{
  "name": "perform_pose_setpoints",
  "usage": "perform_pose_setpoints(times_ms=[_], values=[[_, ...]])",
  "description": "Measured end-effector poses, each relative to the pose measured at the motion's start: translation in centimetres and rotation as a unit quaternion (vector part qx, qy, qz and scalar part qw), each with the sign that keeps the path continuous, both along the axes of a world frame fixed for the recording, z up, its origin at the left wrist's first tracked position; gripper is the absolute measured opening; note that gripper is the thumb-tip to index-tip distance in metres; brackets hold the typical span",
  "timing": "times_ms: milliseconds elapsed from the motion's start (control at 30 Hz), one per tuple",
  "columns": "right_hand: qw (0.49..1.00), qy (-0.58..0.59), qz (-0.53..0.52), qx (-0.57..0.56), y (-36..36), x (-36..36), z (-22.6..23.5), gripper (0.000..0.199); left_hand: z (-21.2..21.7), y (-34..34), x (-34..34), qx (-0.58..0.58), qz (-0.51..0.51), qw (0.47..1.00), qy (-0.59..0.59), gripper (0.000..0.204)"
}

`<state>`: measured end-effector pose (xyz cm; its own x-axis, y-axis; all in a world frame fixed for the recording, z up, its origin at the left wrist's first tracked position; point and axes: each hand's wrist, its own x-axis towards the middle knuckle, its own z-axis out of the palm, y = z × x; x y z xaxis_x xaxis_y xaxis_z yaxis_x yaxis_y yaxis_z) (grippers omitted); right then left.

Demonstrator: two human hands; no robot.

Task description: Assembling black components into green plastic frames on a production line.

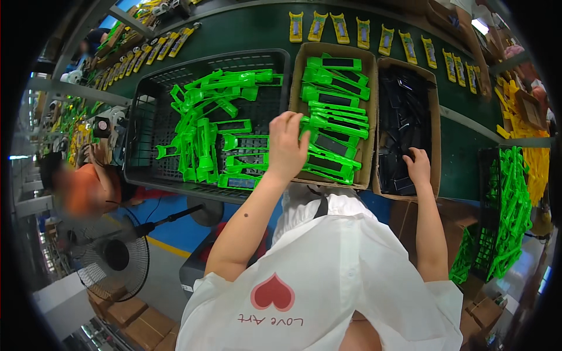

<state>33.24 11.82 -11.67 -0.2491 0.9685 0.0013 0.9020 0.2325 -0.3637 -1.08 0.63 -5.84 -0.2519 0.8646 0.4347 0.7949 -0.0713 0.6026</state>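
My left hand (287, 146) lies on the near left corner of a cardboard box (367, 105) stacked with bright green plastic torch shells (336, 96), fingers curled over one of them. Whether it grips the shell I cannot tell. My right hand (418, 165) reaches down into a second cardboard box (434, 117) full of small black plastic parts (404, 111), fingers among them. To the left stands a dark mesh crate (143, 117) holding several loose green shells (213, 126).
Yellow packaged items (363, 32) lie in a row on the green conveyor belt (252, 29) behind the boxes. A black crate of green parts (506, 210) stands at the right, a floor fan (114, 257) at lower left, and a person in orange (88, 187) sits at the left.
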Motion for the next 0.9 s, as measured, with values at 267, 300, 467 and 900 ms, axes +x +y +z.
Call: perform_pose_setpoints(times_ms=[267,300,467,900], values=[[0.983,0.121,-0.089,0.109,-0.1,-2.8,0.6,0.033,-6.1,-4.6,-14.0,-0.346,0.139,0.871,0.321,0.015],[0.976,0.149,-0.109,0.116,0.0,-2.6,0.6,0.034,-6.6,-4.9,-14.7,-0.398,0.158,0.853,0.299,0.021],[0.727,0.54,-0.147,-0.397,-2.3,-6.8,6.9,0.038,-4.7,-6.5,-17.3,-0.313,0.049,0.914,0.254,0.016],[0.858,0.411,0.004,-0.31,-6.2,-11.5,12.4,0.018,1.8,-7.5,-12.4,-0.088,0.066,0.696,-0.71,0.026]])
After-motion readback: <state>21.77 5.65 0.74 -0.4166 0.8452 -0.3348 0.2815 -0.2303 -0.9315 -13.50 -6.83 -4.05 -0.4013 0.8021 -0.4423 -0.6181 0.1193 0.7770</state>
